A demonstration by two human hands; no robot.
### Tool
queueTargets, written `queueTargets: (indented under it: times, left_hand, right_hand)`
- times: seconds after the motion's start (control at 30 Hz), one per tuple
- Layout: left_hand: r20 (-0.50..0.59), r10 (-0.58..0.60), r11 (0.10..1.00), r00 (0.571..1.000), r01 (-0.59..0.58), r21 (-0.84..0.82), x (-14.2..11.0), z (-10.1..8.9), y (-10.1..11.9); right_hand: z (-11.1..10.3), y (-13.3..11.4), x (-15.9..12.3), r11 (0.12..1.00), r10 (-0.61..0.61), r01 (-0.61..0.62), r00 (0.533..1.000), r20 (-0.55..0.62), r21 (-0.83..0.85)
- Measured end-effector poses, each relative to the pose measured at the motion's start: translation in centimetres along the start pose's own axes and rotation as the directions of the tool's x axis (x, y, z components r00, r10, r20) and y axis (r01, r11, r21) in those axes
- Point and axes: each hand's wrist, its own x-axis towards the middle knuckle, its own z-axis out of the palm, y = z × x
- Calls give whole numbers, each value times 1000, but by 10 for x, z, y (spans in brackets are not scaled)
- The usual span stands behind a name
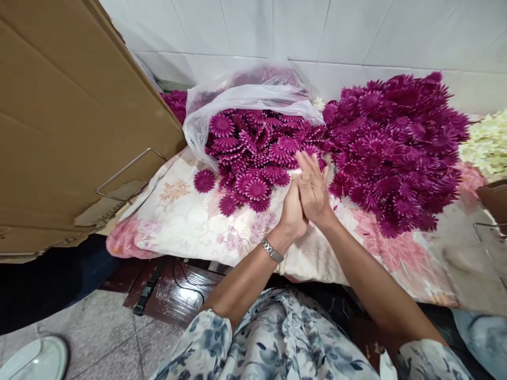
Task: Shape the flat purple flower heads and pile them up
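My hands meet palm to palm over the front of a heap of purple plastic flower heads point(253, 153). My right hand point(313, 187) lies on top with its back toward me and its fingers stretched flat. My left hand point(291, 211), with a metal watch point(272, 250) on the wrist, is pressed against it from underneath, its fingers mostly hidden. Whether anything lies between the palms is hidden. The flowers spill out of a clear plastic bag point(237, 100) onto a floral cloth point(186, 216).
A bigger mound of purple flowers point(400, 142) lies to the right, with pale cream flowers point(485, 142) beyond it. A large cardboard box point(67, 121) with a wire handle stands at left. White tiled wall behind. A white plate point(35, 361) sits on the floor.
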Motion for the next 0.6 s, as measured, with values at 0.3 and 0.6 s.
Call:
queueTargets:
  times: [0.3, 0.6]
  left_hand:
    - [-73, -114, 993, 991, 114, -5, -8, -30, 16]
    - [-1, -30, 957, 1000, 29, 290, -16, -37, 24]
  right_hand:
    - [-39, 14, 11, 995, 79, -73, 993, -92, 61]
    - [-54, 8, -26, 977, -192, 197, 979, 61, -78]
